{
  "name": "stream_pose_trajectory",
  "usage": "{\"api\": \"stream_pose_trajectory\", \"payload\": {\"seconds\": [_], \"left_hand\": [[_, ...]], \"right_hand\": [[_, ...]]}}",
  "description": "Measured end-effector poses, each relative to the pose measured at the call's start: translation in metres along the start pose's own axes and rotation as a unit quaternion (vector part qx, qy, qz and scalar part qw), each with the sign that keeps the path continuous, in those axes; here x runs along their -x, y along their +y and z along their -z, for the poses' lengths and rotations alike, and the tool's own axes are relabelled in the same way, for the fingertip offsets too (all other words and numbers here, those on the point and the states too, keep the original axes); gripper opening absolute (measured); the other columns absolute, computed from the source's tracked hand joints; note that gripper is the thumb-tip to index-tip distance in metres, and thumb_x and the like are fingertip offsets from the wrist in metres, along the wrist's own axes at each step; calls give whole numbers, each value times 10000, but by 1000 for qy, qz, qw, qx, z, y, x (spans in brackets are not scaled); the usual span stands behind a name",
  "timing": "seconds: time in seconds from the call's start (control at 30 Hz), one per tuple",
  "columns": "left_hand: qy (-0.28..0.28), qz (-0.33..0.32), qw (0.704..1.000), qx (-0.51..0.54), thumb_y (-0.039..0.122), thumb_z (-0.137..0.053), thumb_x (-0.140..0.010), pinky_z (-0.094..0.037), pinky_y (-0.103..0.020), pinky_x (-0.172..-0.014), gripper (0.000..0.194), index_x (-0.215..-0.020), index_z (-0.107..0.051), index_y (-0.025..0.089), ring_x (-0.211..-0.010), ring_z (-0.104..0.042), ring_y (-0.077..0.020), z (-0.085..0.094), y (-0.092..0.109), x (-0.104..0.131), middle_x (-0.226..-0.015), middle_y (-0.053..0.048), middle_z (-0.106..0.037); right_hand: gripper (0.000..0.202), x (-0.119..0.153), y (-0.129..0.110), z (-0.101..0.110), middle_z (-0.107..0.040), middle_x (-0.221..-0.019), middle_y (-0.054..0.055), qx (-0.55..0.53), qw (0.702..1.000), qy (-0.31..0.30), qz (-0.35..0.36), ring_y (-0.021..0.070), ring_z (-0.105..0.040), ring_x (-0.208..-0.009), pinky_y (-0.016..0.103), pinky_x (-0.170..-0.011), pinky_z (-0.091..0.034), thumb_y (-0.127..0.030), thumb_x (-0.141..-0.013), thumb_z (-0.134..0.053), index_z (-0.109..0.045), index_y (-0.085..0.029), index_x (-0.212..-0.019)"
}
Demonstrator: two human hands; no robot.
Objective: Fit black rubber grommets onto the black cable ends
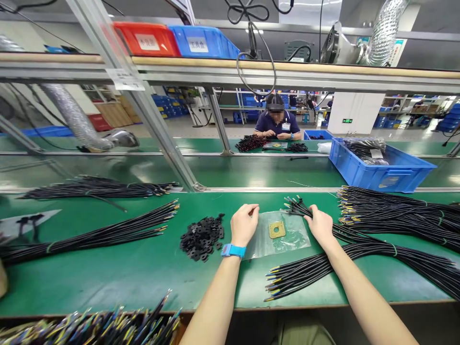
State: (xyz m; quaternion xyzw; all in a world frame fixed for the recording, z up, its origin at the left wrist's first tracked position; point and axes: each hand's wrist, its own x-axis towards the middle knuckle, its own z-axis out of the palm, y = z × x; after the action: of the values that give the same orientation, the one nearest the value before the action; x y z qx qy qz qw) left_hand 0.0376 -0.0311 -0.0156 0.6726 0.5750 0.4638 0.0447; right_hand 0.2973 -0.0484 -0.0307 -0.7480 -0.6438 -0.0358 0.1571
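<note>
My left hand, with a blue wristband, is closed just above the left edge of a clear plastic bag; anything in its fingertips is too small to make out. On the bag lies a yellowish square plate with a round hole. My right hand is closed on black cables at the bag's right edge, their ends fitted with small black parts. Left of my left hand sits a pile of flat black pieces. Below my right hand rests a bundle of black cables with stripped ends.
More cable bundles lie at the left and right of the green table. Many wire ends stick up at the near left. A blue bin stands at the back right. Across the table sits a person.
</note>
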Motion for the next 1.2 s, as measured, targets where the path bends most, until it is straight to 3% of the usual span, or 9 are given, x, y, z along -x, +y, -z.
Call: {"api": "stream_pose_trajectory", "payload": {"seconds": [0.13,0.27,0.37,0.47,0.73,0.83,0.97,1.07,1.2], "left_hand": [[16,66,988,-139,306,-470,-896,-438,-283,-675,271,-886,-716,193,-780,-644,-194,19,-9,9,-893,-66,-710],[-21,117,928,-352,339,-415,-920,-406,-325,-647,351,-883,-710,152,-831,-625,-264,40,-17,26,-915,-136,-670],[-46,132,894,-426,342,-432,-911,-393,-333,-641,337,-881,-684,121,-822,-607,-276,47,-19,38,-911,-156,-637],[-68,115,887,-443,286,-424,-911,-377,-320,-621,299,-884,-667,113,-823,-598,-270,46,-20,43,-915,-161,-619],[-91,120,885,-441,176,-371,-913,-348,-316,-597,297,-935,-664,132,-787,-588,-271,46,-19,41,-870,-160,-603],[-88,124,892,-426,164,-358,-919,-359,-320,-607,310,-1007,-654,137,-804,-594,-272,47,-18,41,-896,-156,-606],[-61,125,906,-401,213,-359,-943,-367,-316,-604,334,-1135,-620,134,-812,-597,-260,44,-13,40,-978,-152,-597],[-43,121,914,-386,236,-355,-953,-377,-320,-599,351,-1167,-615,140,-813,-594,-256,43,-12,40,-1015,-143,-585],[-28,93,927,-363,230,-354,-953,-408,-327,-631,348,-1145,-629,139,-857,-588,-256,40,-19,41,-1006,-138,-584]], "right_hand": [[332,-6,5,0,-703,-946,90,-24,999,39,-19,213,-674,-836,271,-658,-404,-179,-911,-550,-524,-171,-1242],[224,2,4,15,-685,-894,42,-159,981,55,100,174,-636,-805,250,-685,-415,-211,-894,-588,-628,-189,-1113],[156,19,-7,30,-659,-796,-4,-274,929,-52,244,138,-591,-696,228,-639,-413,-346,-840,-684,-695,-210,-916],[181,40,-23,37,-643,-736,-22,-288,871,-178,357,126,-566,-648,225,-594,-392,-394,-765,-750,-711,-218,-751],[189,52,-31,42,-613,-645,-36,-320,818,-276,391,114,-532,-606,211,-560,-378,-305,-818,-668,-645,-196,-665],[173,47,-30,40,-636,-662,-36,-371,833,-278,301,100,-533,-537,205,-536,-391,-292,-915,-537,-634,-187,-818],[187,38,-32,21,-666,-729,-2,-372,904,-95,187,117,-573,-597,223,-597,-417,-314,-934,-538,-638,-178,-853],[163,34,-34,5,-686,-824,30,-344,917,-16,201,143,-613,-726,239,-687,-442,-264,-922,-568,-668,-183,-822],[133,34,-33,-2,-669,-843,32,-266,931,-13,248,147,-624,-745,238,-701,-443,-200,-916,-583,-698,-195,-850]]}}
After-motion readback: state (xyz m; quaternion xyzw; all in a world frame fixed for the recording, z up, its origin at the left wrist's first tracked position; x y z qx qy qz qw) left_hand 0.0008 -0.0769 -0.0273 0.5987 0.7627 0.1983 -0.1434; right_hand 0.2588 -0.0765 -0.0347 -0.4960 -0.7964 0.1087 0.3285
